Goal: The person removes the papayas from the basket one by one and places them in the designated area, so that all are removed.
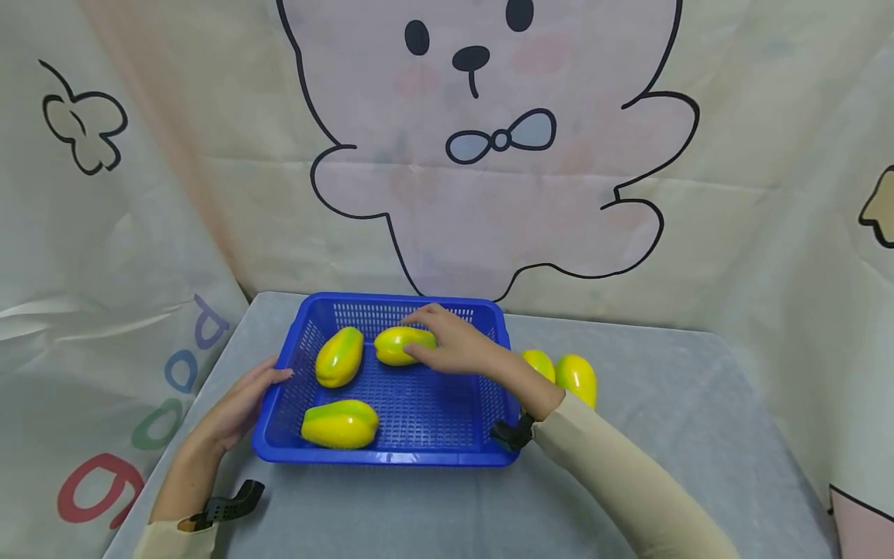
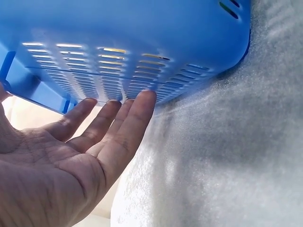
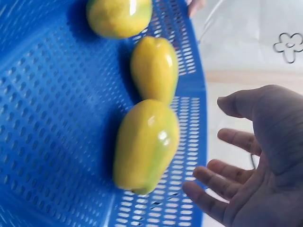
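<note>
At left, left hand [image 1: 240, 400] open, fingers [image 2: 120, 135] nearly straight against the outer side of a blue slotted basket [image 1: 384, 458]; thumb mostly cut off in the left wrist view. Inside the basket, at left: near fruit [image 1: 340, 425], yellow-green, lying on its side, and far-left fruit [image 1: 339, 357], set aslant. Just right of the latter, third fruit [image 1: 398, 347], right end hidden in the head view by the right hand [image 1: 454, 341]; fingers loosely spread, nothing gripped. Right of the basket, on the grey table [image 1: 419, 512], two more fruits: left one [image 1: 539, 362] largely hidden by the forearm, right one [image 1: 576, 376] partly behind the sleeve [image 1: 615, 473].
</note>
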`<state>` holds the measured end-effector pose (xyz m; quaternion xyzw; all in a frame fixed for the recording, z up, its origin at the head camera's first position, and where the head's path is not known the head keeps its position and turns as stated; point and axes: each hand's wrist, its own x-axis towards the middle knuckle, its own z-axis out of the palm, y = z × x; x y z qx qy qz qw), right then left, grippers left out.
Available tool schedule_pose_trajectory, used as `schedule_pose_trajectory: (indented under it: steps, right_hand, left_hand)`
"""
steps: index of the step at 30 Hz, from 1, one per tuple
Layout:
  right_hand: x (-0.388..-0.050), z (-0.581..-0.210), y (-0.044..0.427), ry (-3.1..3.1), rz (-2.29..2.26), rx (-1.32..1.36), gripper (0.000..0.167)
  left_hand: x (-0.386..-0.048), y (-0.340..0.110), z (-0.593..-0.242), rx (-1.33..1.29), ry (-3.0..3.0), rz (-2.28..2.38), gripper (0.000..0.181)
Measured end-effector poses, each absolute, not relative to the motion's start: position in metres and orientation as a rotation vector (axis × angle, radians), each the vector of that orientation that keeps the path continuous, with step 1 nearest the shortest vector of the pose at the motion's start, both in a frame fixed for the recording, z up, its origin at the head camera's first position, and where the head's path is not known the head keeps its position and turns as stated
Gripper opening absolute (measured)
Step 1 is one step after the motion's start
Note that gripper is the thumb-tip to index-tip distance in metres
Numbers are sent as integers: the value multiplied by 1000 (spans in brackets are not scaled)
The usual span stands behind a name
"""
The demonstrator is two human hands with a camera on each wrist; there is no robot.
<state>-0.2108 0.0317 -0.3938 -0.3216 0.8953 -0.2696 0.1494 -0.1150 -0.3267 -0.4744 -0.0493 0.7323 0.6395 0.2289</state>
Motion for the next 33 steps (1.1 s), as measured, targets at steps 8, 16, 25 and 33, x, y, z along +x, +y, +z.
schedule_pose_trajectory:
  steps: [8,16,25,33]
  right_hand:
    - [-222,-403,27,2542,-733,-943,51]
    - [-230,-409,16,2548,-693,-1019,46]
    - [-231,-415,3,2533,-633,-1029,51]
    - [-231,-423,-2,2537,-566,-1015,53]
  left_hand:
    - [-115,-325,-472,-138,1995,1788,75]
    - [-114,-325,-472,-131,1990,1824,73]
    - [-115,-324,-476,-118,1967,1845,72]
    - [-116,-323,-477,-109,1966,1850,72]
